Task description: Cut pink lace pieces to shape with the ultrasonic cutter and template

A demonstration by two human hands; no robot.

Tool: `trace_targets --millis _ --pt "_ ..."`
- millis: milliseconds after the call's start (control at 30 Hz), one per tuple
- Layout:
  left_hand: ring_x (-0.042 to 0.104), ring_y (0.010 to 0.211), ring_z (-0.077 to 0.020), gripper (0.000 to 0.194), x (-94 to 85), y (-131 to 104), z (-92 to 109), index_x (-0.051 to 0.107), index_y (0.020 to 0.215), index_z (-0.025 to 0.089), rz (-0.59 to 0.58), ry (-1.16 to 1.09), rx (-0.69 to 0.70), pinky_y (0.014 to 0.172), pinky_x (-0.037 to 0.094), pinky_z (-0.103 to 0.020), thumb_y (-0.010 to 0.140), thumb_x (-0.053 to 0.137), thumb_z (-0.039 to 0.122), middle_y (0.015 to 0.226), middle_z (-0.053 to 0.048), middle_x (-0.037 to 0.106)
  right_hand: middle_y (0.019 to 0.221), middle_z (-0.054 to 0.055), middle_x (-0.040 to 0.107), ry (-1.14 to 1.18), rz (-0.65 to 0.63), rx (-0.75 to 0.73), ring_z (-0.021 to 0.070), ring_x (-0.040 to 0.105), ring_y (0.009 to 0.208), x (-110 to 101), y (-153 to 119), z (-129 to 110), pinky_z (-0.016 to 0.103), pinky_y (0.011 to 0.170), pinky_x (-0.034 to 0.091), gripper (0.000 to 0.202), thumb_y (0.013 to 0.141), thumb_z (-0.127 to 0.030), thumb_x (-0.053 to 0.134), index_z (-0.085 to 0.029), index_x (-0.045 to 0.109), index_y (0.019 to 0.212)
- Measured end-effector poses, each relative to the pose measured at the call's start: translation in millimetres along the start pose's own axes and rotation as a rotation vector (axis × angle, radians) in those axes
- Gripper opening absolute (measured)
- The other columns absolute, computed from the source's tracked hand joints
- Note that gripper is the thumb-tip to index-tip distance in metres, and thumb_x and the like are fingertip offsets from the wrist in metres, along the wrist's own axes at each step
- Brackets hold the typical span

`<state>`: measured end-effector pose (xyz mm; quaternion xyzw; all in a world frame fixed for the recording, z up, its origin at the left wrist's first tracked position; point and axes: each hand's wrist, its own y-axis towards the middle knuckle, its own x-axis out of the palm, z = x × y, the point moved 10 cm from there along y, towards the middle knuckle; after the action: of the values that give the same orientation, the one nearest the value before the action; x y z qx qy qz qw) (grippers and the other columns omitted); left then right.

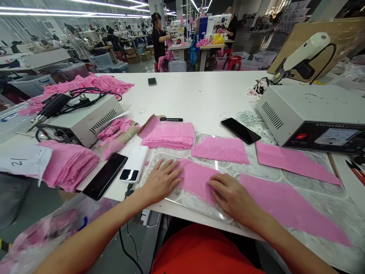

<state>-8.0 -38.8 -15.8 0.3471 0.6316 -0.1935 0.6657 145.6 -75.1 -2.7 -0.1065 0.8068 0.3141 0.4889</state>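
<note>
head view: left hand (164, 180) is lying flat with fingers spread, not clenching anything, fingertips resting on the left end of a pink fabric piece (196, 177). right hand (228, 192) is curling at the piece's right end, fingertips touching; cannot tell if it is pinching the edge or just pressing. piece is lying between both hands, near the front edge of the white table (182, 95), long axis running left to right, right end sloping slightly toward the wearer. neither hand is clearly nearer; both are touching. a lace-edged pink stack (171, 136) is sitting just beyond the left hand, a single lace-edged piece (219, 149) beyond the right. a larger pink panel (291, 205) is spreading to the right, partly behind the right forearm.
</note>
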Motion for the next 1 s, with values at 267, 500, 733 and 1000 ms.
trace_targets --millis 267,500,733,1000 --pt "0.058 0.118 -0.0263 0.034 -17.3 0.0 -1.0 0.062 0.122 0.017 0.089 0.035 0.004 0.106 0.038 -0.05 0.1 0.037 0.025 0.127 -0.011 0.063 0.099 0.011 0.066 0.019 0.004 0.019 0.0217 0.063 0.088 2.0 -4.8 4.4 0.039 0.077 0.056 0.018 0.088 -0.012 0.05 -0.017 0.065 0.097" --pt "0.049 0.13 -0.0311 0.038 6.7 1.8 -0.8 0.055 0.133 0.023 -0.041 0.042 0.08 0.109 0.03 -0.059 0.101 0.036 0.032 0.144 -0.01 0.05 0.104 0.011 0.067 0.014 0.024 0.058 0.0228 0.063 0.091 -14.0 -14.1 11.3 0.04 0.077 0.058 0.018 0.085 -0.012 0.055 -0.017 0.065 0.099" --pt "0.046 0.134 -0.0255 0.038 -14.6 15.9 33.7 0.055 0.133 0.02 0.118 -0.018 0.267 0.117 0.023 -0.05 0.099 0.039 0.024 0.14 -0.01 0.055 0.099 0.005 0.069 -0.117 0.393 0.321 0.0175 0.066 0.094 -96.5 -89.9 65.6 0.031 0.083 0.058 0.02 0.087 -0.013 0.056 -0.022 0.066 0.101" --pt "0.036 0.141 -0.0236 0.038 3.3 83.6 149.8 0.052 0.136 0.021 0.077 -0.13 0.68 0.119 0.021 -0.044 0.102 0.036 0.024 0.148 -0.003 0.045 0.095 0.006 0.072 -0.376 0.613 0.62 0.0206 0.069 0.089 -147.8 -213.1 113.1 0.038 0.081 0.059 0.014 0.085 -0.021 0.058 -0.023 0.071 0.092"
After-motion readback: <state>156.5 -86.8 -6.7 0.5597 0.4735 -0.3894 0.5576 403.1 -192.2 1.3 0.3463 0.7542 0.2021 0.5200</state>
